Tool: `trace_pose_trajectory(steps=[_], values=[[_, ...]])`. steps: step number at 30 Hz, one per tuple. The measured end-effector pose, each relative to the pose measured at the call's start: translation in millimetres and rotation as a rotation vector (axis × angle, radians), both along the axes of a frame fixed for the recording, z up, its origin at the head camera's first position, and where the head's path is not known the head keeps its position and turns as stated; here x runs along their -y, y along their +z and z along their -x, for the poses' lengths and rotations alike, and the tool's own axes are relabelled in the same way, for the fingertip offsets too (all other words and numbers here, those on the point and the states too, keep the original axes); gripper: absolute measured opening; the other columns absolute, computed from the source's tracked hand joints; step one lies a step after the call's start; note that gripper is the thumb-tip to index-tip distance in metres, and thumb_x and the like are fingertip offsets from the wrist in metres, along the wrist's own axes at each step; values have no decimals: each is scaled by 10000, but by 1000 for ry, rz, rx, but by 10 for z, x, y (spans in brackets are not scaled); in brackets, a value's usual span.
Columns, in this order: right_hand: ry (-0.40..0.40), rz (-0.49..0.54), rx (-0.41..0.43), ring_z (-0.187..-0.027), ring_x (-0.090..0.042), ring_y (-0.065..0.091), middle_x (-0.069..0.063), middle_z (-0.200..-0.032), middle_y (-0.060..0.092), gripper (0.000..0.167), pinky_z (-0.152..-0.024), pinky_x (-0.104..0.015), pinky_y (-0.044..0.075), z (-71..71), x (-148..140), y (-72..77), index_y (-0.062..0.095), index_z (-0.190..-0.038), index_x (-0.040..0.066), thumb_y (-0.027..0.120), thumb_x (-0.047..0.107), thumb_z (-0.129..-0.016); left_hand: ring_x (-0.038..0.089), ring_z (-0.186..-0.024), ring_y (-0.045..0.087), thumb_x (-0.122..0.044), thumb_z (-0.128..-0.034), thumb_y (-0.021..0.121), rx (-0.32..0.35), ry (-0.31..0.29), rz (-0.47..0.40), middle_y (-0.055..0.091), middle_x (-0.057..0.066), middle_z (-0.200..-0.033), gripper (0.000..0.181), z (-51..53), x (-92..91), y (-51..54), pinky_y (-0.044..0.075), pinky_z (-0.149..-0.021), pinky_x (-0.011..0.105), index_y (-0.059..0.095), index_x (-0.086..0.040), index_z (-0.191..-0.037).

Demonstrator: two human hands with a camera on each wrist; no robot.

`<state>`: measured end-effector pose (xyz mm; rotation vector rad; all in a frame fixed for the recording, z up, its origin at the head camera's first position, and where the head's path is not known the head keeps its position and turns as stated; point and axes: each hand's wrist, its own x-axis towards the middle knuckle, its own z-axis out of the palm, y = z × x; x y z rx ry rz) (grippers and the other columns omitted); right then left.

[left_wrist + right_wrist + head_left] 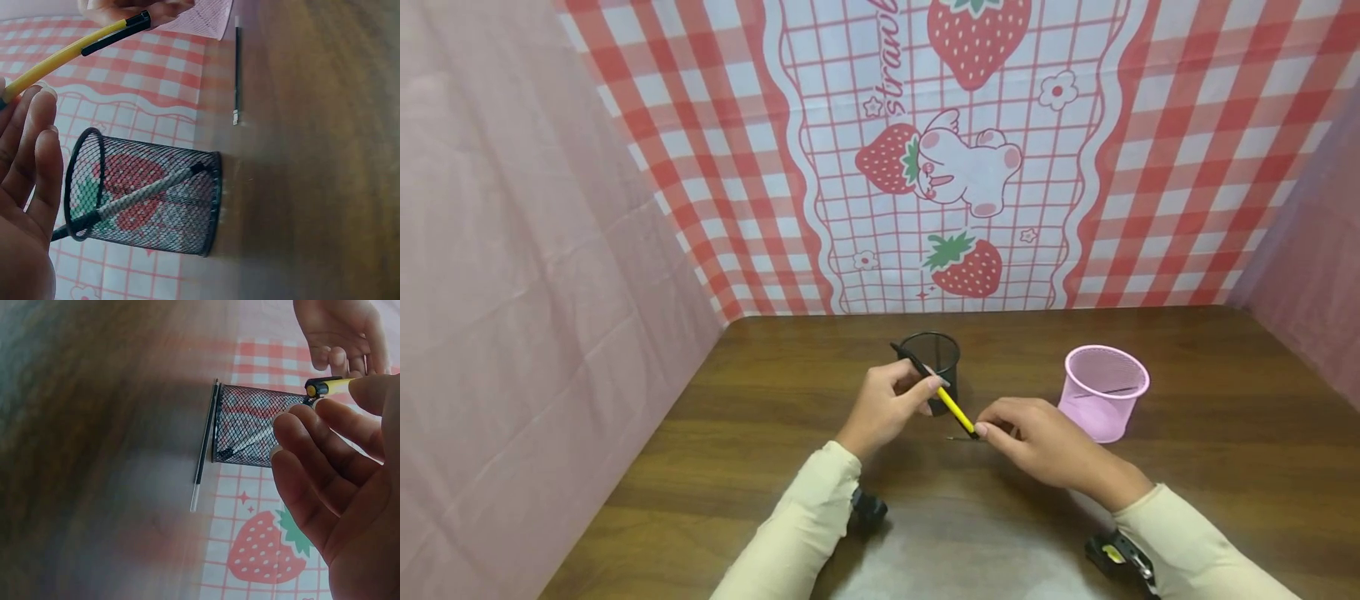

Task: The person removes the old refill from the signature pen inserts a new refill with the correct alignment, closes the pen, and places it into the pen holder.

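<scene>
A yellow pen (957, 410) with a black clip (119, 34) is held at a slant between both hands. My left hand (891, 404) grips its upper end with thumb and fingers. At the lower clip end, my right hand (1037, 437) pinches the pen between thumb and fingertips; the right wrist view shows the thumb (374, 394) over the barrel. Below the hands a thin black pen refill (237, 75) lies on the table. Just behind my left hand stands a black mesh cup (150, 194), with a patterned pen (140, 195) leaning in it.
A pink mesh cup (1101, 408) stands to the right, beyond my right hand, with a thin dark line showing inside. The brown wooden table (737, 467) meets a red-checked strawberry cloth (955, 167) at the back. Pink cloth (512, 292) hangs along the left side.
</scene>
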<state>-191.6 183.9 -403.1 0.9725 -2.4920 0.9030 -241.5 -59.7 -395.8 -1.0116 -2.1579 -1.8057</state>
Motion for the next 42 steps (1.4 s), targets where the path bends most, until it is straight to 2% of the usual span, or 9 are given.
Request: trace_pose_trajectory(steps=[7,15,19,24,29,33,35,37,42], values=[[-4,-1,-1,-696,17,546,185,-824,629,71,-596,-217,497,-5,1,1,734,-944,163,686,209,-969,194,-594,666,-140,-964,696,-69,32,39,713,121,-795,121,57,40,127,597,-579,475,726,-23,-963],[-4,-32,-2,-683,23,536,194,-805,611,62,-598,-217,492,-7,-3,0,728,-925,167,689,200,-961,140,-581,652,-198,-969,697,-181,70,60,679,-13,-718,136,158,104,246,570,-524,323,736,-68,-961],[3,-63,15,-686,20,538,204,-793,606,69,-609,-228,492,-11,2,-5,726,-922,184,680,211,-967,141,-575,651,-182,-968,696,-203,88,44,691,5,-745,122,194,126,264,575,-523,321,730,-65,-956],[13,-84,31,-697,16,541,211,-794,606,99,-619,-238,494,-23,12,-3,731,-927,179,664,228,-981,179,-584,662,-140,-962,698,-185,109,14,706,101,-788,111,218,139,303,592,-539,358,721,-31,-953],[29,-81,29,-705,14,544,212,-792,601,97,-626,-244,495,-30,23,-12,727,-923,182,662,223,-982,281,-573,670,-58,-949,692,-187,130,22,695,203,-780,91,201,141,362,589,-528,346,707,32,-947],[47,-84,15,-712,12,547,214,-796,600,89,-632,-251,499,-32,31,-27,723,-922,182,663,214,-979,371,-585,658,-2,-943,675,-203,137,15,682,226,-771,86,83,131,528,596,-540,348,689,82,-933],[47,-87,11,-712,14,545,217,-797,597,89,-631,-251,498,-31,31,-32,723,-921,183,662,214,-978,339,-583,658,6,-942,669,-219,146,10,683,202,-766,81,39,129,602,596,-546,337,688,84,-927],[46,-86,9,-707,15,544,218,-793,596,83,-627,-247,497,-33,28,-32,723,-918,184,667,208,-974,229,-575,657,10,-941,670,-228,160,2,683,170,-755,77,31,132,641,599,-549,356,691,83,-927],[41,-78,2,-687,18,537,216,-777,592,73,-613,-232,489,-39,2,6,721,-912,192,675,197,-969,228,-557,650,10,-946,663,-245,196,2,668,185,-730,84,84,157,665,568,-514,314,694,89,-944]])
